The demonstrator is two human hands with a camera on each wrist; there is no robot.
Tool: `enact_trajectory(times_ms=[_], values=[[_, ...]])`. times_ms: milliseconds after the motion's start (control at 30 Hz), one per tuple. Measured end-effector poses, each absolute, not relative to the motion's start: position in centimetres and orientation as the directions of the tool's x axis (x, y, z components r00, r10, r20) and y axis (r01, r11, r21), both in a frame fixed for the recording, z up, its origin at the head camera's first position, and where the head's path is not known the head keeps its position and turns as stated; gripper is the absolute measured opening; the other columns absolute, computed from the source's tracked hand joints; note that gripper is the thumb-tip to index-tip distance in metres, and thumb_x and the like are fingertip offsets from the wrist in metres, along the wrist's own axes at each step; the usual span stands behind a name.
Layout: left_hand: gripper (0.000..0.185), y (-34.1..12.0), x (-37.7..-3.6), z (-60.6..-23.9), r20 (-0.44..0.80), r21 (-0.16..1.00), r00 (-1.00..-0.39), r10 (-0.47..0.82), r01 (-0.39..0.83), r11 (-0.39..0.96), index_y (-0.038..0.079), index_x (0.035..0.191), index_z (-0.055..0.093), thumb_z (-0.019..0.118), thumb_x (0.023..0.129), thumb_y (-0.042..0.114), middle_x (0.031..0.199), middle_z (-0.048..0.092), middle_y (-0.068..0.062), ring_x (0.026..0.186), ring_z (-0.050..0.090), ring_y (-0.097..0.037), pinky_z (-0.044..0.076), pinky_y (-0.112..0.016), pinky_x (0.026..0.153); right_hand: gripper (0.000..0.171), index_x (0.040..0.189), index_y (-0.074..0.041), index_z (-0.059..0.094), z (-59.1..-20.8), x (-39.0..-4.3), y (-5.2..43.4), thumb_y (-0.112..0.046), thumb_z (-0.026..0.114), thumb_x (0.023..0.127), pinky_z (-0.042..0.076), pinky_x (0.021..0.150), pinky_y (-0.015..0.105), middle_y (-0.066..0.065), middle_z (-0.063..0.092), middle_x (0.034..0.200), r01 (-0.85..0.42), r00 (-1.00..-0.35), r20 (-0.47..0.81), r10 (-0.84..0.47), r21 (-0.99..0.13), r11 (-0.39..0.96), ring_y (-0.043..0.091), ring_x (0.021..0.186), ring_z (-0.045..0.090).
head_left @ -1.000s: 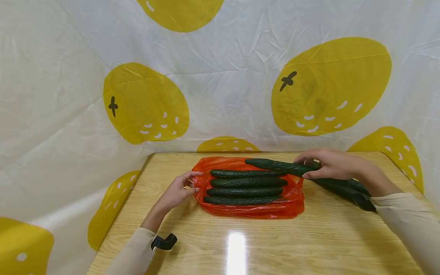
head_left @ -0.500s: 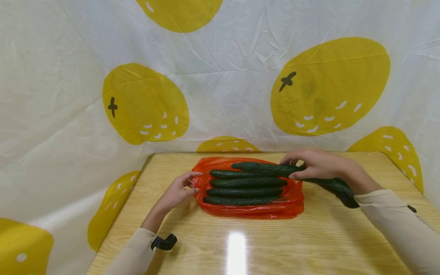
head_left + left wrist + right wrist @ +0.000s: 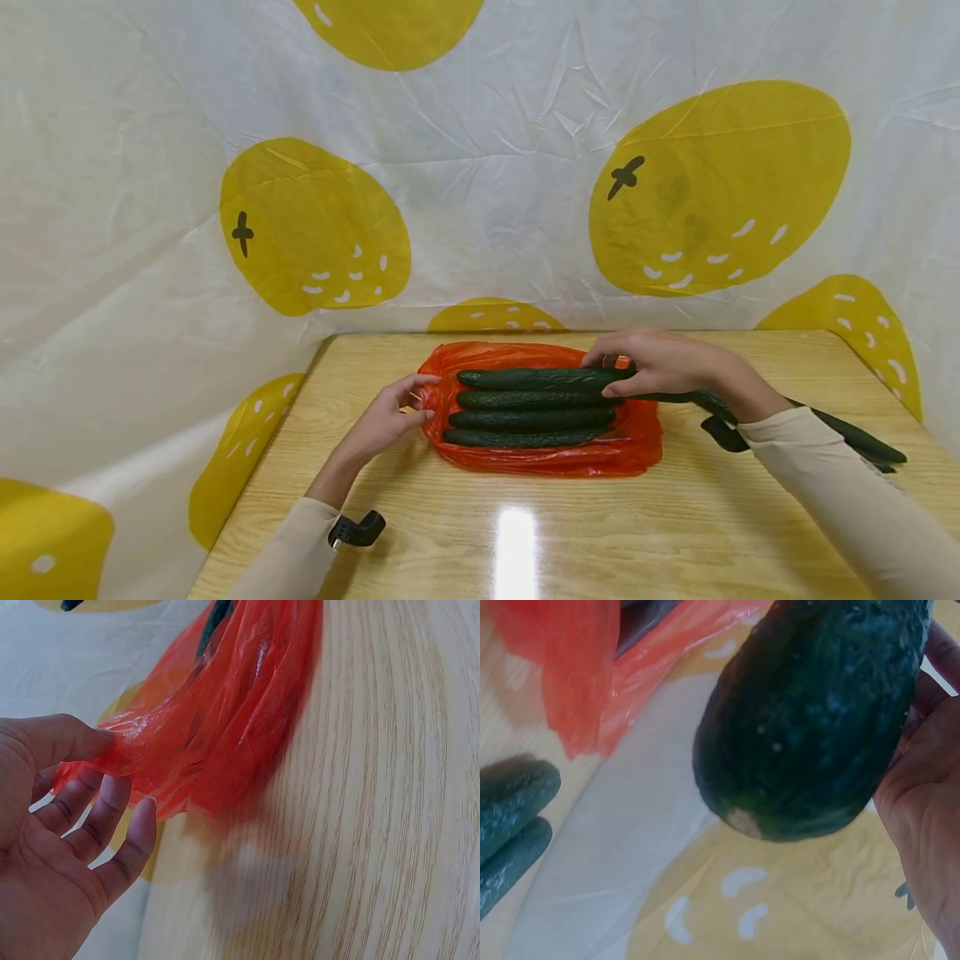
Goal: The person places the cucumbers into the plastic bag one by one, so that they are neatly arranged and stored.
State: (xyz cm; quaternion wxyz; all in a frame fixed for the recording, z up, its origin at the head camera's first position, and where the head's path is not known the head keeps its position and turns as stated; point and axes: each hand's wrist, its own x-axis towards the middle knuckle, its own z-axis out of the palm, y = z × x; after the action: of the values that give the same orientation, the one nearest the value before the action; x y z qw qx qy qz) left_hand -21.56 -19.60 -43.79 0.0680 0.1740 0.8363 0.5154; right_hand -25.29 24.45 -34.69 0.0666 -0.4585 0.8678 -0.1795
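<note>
My left hand pinches the gathered left end of a red plastic bag; in the left wrist view the thumb lies over the film with the fingers below. Several dark green cucumbers lie side by side on the spread bag. At the bag's far side my right hand grips another cucumber near its right end, the thumb at the near side. It runs parallel to the others and overlaps the rearmost one. In the right wrist view its blunt end looms close, and the palm is beside it.
More loose cucumbers lie on the wooden table at the right, partly hidden by the right forearm. A white cloth with yellow fruit prints stands behind and at the left. Black wrist cameras jut from both sleeves.
My right hand has moved left and slightly down with the cucumber, bringing it over the bag in line with the row. The left hand has stayed at the bag's end.
</note>
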Motion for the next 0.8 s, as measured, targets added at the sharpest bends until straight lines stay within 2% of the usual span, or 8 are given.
enact_trajectory(times_ms=[267,467,800], values=[[0.05,-19.6,-21.8,-43.9,0.053,0.887,-0.931,0.36,0.21,0.412,0.011,0.137,0.06,0.07,0.09,-0.002,0.107,0.059,-0.014,0.092,0.056,-0.027,0.05,-0.026,0.071,0.039,0.131,-0.022,0.065,-35.2,-25.8,22.8,-0.034,0.072,0.095,0.053,0.089,0.044,-0.01,0.064,0.125,-0.77,-0.545,0.006,-0.838,-0.4,0.497,0.011,0.104,0.061],[0.049,-19.7,-21.8,-44.0,0.058,0.886,-0.93,0.363,0.215,0.41,0.009,0.137,0.06,0.07,0.09,-0.003,0.107,0.059,-0.014,0.092,0.056,-0.028,0.05,-0.026,0.071,0.039,0.131,-0.02,0.065,-36.1,-26.1,21.4,-0.035,0.072,0.095,0.053,0.091,0.043,-0.007,0.065,0.125,-0.783,-0.51,-0.009,-0.86,-0.409,0.468,0.013,0.106,0.063],[0.049,-19.7,-21.8,-43.9,0.063,0.888,-0.928,0.367,0.22,0.404,0.01,0.136,0.06,0.069,0.09,-0.003,0.106,0.058,-0.014,0.091,0.055,-0.028,0.05,-0.026,0.07,0.041,0.132,-0.023,0.064,-37.3,-26.1,19.6,-0.037,0.073,0.094,0.053,0.092,0.04,-0.009,0.064,0.126,-0.798,-0.484,-0.042,-0.874,-0.388,0.461,0.011,0.108,0.064]])
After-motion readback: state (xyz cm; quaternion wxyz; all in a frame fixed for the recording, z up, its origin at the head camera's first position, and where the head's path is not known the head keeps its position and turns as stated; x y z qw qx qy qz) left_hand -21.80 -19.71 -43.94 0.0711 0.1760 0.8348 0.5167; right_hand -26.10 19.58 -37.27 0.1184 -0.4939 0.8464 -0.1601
